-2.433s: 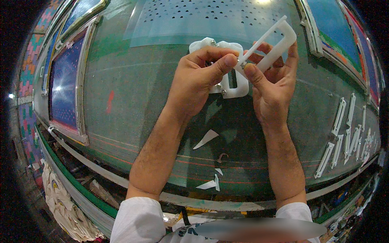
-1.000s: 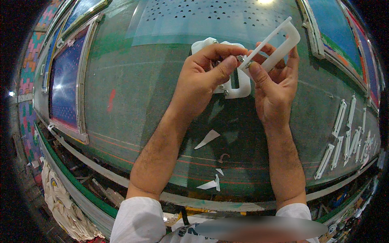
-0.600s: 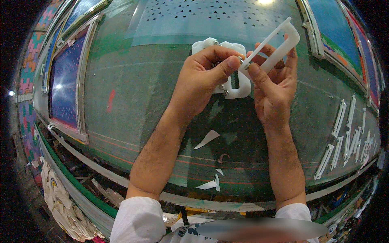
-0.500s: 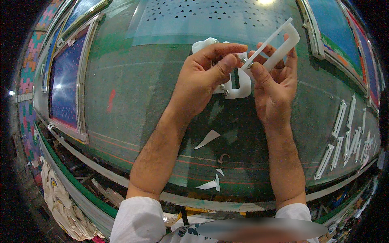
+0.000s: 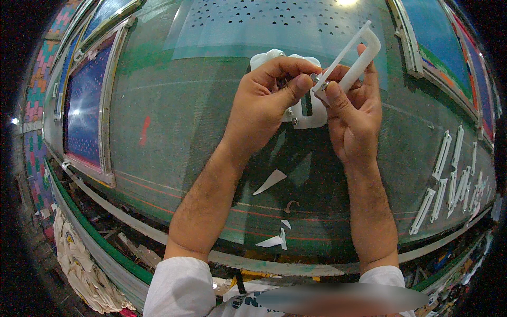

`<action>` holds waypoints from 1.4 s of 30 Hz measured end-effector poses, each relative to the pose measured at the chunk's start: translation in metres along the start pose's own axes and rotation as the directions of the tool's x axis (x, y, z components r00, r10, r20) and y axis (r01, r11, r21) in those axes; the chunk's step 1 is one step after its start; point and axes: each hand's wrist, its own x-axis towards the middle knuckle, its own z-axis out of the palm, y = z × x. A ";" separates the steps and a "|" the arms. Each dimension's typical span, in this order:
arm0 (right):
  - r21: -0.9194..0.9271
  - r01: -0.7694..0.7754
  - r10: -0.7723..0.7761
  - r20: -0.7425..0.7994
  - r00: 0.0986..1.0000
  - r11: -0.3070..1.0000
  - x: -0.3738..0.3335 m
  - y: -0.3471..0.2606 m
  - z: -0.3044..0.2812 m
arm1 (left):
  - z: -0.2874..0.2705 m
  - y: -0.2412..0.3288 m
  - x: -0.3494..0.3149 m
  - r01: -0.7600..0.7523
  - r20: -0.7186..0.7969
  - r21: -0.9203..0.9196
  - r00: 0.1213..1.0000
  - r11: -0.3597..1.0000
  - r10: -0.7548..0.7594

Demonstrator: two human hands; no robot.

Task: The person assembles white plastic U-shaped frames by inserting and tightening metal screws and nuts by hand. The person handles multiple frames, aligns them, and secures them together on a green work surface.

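**Two hands meet at a white frame's lower end**

Taking the middle of the view as the hub of a dial, we find the white plastic frame (image 5: 360, 62) between one and two o'clock, raised over the green table (image 5: 158, 132) and tilted, its far end toward one. The right hand (image 5: 355, 111) grips it near its lower end, thumb in front and fingers behind. The left hand (image 5: 259, 103) makes a narrow pinch, thumb and forefinger closed around a small metal fitting (image 5: 315, 77) at that same end; it is probably a screw or nut, but too small for us to be sure.

Behind the left hand, at one o'clock, we see more white plastic pieces (image 5: 317, 120), partly covered. Pale scraps (image 5: 270, 180) lie near six. Slim white strips (image 5: 442, 153) cluster between three and four, a framed panel (image 5: 87, 111) sits between nine and ten, a dotted sheet (image 5: 253, 31) spreads at twelve, and cream cloth (image 5: 79, 264) is heaped around eight.
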 end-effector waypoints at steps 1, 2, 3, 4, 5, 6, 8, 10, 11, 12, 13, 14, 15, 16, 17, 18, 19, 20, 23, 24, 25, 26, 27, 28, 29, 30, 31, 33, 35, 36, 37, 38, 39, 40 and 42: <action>0.015 -0.008 0.008 0.005 1.000 1.000 0.000 0.000 -0.001 | 0.001 0.002 -0.001 -0.021 -0.007 0.062 1.000 0.998 0.021; 0.008 -0.002 0.002 0.009 1.000 1.000 0.001 0.001 -0.001 | 0.001 0.003 -0.002 -0.033 -0.016 0.121 0.999 0.992 0.035; 0.000 0.003 -0.003 0.007 1.000 1.000 0.001 0.001 -0.001 | 0.002 0.004 -0.002 -0.068 -0.017 0.170 0.997 0.983 0.072; -0.013 0.004 -0.004 0.002 1.000 1.000 0.001 0.001 -0.002 | 0.002 0.005 -0.002 -0.039 -0.025 0.190 0.999 0.981 0.045; -0.007 0.004 -0.004 0.009 1.000 1.000 0.001 0.000 -0.002 | 0.002 0.005 -0.002 -0.034 -0.028 0.199 0.999 0.979 0.041; -0.006 0.000 0.000 0.013 1.000 1.000 0.001 0.000 -0.002 | 0.001 0.005 -0.002 -0.021 -0.040 0.210 0.999 0.977 0.030; -0.020 0.010 -0.010 0.007 1.000 1.000 0.001 0.000 -0.002 | 0.001 0.004 -0.002 -0.024 -0.035 0.195 0.999 0.980 0.031; -0.044 0.040 -0.040 -0.003 0.999 0.998 0.000 0.001 -0.002 | 0.001 0.003 -0.002 0.008 -0.051 0.182 0.999 0.983 0.001; -0.062 0.042 -0.042 -0.003 0.999 0.997 0.000 0.001 -0.002 | 0.001 0.002 -0.002 0.038 -0.064 0.176 0.998 0.984 -0.027; -0.075 0.046 -0.046 0.004 0.999 0.996 0.000 0.001 -0.001 | 0.001 0.001 -0.002 0.067 -0.078 0.169 0.995 0.983 -0.054; -0.087 0.054 -0.053 0.011 0.999 0.995 0.000 0.001 -0.001 | 0.001 0.001 -0.002 0.041 -0.069 0.175 0.997 0.984 -0.030; -0.082 0.057 -0.056 0.013 0.998 0.995 0.000 0.001 -0.001 | 0.002 0.000 -0.002 0.015 -0.060 0.180 0.998 0.983 -0.005; -0.075 0.064 -0.063 0.013 0.998 0.995 0.000 0.002 0.000 | 0.003 0.000 -0.001 0.013 -0.063 0.187 0.998 0.982 -0.002; -0.067 0.071 -0.070 0.015 0.997 0.995 0.001 0.002 0.000 | 0.004 0.000 -0.001 -0.026 -0.059 0.178 0.998 0.984 0.037; -0.086 0.060 -0.060 0.007 0.998 0.995 0.001 0.001 0.000 | 0.004 0.001 -0.001 -0.042 -0.068 0.169 0.996 0.985 0.054; -0.105 0.049 -0.050 -0.002 0.999 0.993 0.001 0.001 -0.001 | 0.005 0.001 -0.001 -0.038 -0.079 0.163 0.996 0.986 0.051; -0.126 0.037 -0.040 -0.020 0.999 0.991 0.001 0.000 -0.002 | 0.005 0.002 -0.002 -0.052 -0.069 0.188 0.995 0.981 0.066; -0.127 0.043 -0.045 -0.015 0.999 0.991 0.001 0.000 -0.002 | 0.005 0.002 -0.002 -0.046 -0.063 0.215 0.996 0.976 0.060; -0.137 0.058 -0.062 -0.026 0.998 0.989 0.000 0.002 -0.004 | 0.005 0.001 -0.002 -0.081 -0.062 0.233 0.993 0.969 0.098; -0.139 0.068 -0.073 -0.028 0.997 0.988 0.000 0.003 -0.004 | 0.005 0.000 -0.002 -0.106 -0.064 0.232 0.990 0.967 0.124; -0.129 0.081 -0.084 -0.020 0.996 0.988 -0.001 0.003 -0.003 | 0.004 0.000 -0.002 -0.062 -0.080 0.243 0.993 0.968 0.084; -0.173 0.078 -0.086 -0.040 0.995 0.982 -0.001 0.003 -0.002 | 0.003 0.000 -0.002 -0.023 -0.096 0.257 0.994 0.966 0.050; -0.205 0.084 -0.095 -0.046 0.994 0.975 -0.001 0.003 -0.001 | 0.002 0.000 -0.002 -0.014 -0.104 0.262 0.994 0.965 0.042; -0.231 0.098 -0.111 -0.044 0.993 0.968 -0.001 0.002 0.000 | 0.001 0.001 -0.002 0.026 -0.110 0.296 0.994 0.955 0.007; -0.212 0.102 -0.113 -0.041 0.993 0.972 -0.001 0.001 0.002 | 0.001 0.002 -0.001 0.036 -0.108 0.317 0.994 0.948 -0.002; -0.227 0.110 -0.121 -0.034 0.992 0.968 -0.001 0.000 0.003 | 0.000 0.003 0.000 0.058 -0.116 0.333 0.993 0.941 -0.020; -0.242 0.112 -0.123 -0.030 0.992 0.964 -0.001 -0.002 0.004 | 0.000 0.003 0.000 0.035 -0.102 0.331 0.995 0.943 -0.001; -0.334 0.132 -0.147 -0.021 0.989 0.933 -0.001 -0.004 0.005 | 0.001 0.004 0.000 0.015 -0.094 0.310 0.996 0.951 0.015; -0.348 0.145 -0.158 -0.008 0.987 0.926 -0.002 -0.005 0.005 | 0.001 0.004 0.000 0.029 -0.078 0.257 0.997 0.966 -0.009; -0.357 0.139 -0.154 -0.013 0.988 0.924 -0.002 -0.005 0.004 | 0.001 0.003 0.000 0.056 -0.084 0.233 0.996 0.971 -0.037; -0.394 0.119 -0.143 -0.032 0.989 0.912 -0.003 -0.005 0.004 | 0.001 0.003 0.000 0.079 -0.087 0.200 0.994 0.977 -0.063; -0.374 0.124 -0.149 -0.039 0.988 0.919 -0.003 -0.004 0.003 | 0.001 0.002 -0.001 0.039 -0.047 0.164 0.998 0.986 -0.032; -0.354 0.127 -0.153 -0.045 0.987 0.927 -0.003 -0.003 0.003 | 0.001 0.002 -0.001 0.025 -0.031 0.135 0.999 0.991 -0.021; -0.298 0.128 -0.148 -0.045 0.988 0.946 -0.003 -0.002 0.003 | 0.000 0.003 -0.001 0.008 -0.003 0.107 1.000 0.994 -0.008; -0.291 0.136 -0.158 -0.055 0.986 0.947 -0.004 -0.001 0.004 | -0.001 0.004 -0.003 0.072 -0.009 0.044 0.997 0.996 -0.071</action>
